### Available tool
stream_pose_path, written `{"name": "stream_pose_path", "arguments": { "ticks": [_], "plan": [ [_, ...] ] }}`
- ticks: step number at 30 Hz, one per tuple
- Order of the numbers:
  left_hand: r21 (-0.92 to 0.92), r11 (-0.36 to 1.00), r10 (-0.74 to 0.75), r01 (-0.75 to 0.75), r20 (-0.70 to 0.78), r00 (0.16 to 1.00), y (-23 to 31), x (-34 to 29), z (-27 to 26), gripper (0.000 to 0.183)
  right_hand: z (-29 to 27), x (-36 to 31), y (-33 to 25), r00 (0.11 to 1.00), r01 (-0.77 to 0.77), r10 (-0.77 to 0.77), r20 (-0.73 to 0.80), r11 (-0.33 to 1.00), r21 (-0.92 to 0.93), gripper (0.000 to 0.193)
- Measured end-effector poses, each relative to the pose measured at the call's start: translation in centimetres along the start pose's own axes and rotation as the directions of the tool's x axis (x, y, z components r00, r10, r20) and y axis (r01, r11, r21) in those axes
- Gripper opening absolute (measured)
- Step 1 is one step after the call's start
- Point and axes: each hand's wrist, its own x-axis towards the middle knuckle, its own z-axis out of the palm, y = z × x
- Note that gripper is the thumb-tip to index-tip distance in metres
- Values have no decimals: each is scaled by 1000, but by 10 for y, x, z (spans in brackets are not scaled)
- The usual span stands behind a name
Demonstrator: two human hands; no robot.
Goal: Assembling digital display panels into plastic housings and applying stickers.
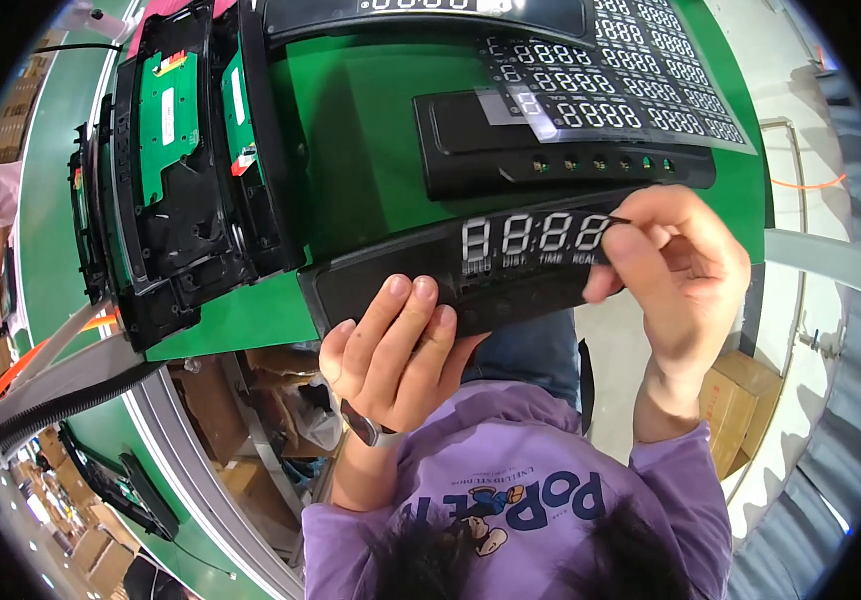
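A long black plastic display housing [366, 285] lies at the near edge of the green table top, slightly tilted up to the right. My left hand [391, 350] grips its near edge, fingers resting on the face close to the middle. Over the housing's window is a dark display film strip [536, 238] with white segment digits. Thumb and forefinger of my right hand [686, 260] pinch the strip's right end; the other fingers curl by the housing's right part. Whether the strip lies flush all along cannot be made out.
Beyond it lies another black housing [471, 150], partly under a clear sheet of printed digit strips [641, 70]. A further housing [431, 22] sits at the far edge. At left, black frames with green circuit boards [166, 130] stand stacked. A cardboard box [741, 405] is on the floor at right.
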Motion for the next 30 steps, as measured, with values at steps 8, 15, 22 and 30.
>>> {"name": "stream_pose_path", "arguments": {
  "ticks": [8, 15, 22, 30],
  "plan": [
    [42, 999, 21, -19, -69, 997, -3, -3, 5, 23, 6, 1, -1, 983, -176, 178, 41, 983, -60, 7],
    [48, 999, 24, -21, -73, 997, -3, -4, 5, 26, 7, -1, 4, 990, -140, 141, 7, 988, -71, 7],
    [71, 997, 36, -37, 18, 999, -2, -5, -1, 41, 6, -2, 6, 994, -112, 113, 7, 990, -83, 8],
    [61, 998, 26, -20, -101, 995, -2, -6, 8, 25, 6, -2, 7, 995, -101, 101, 2, 991, -85, 9]
  ]
}}
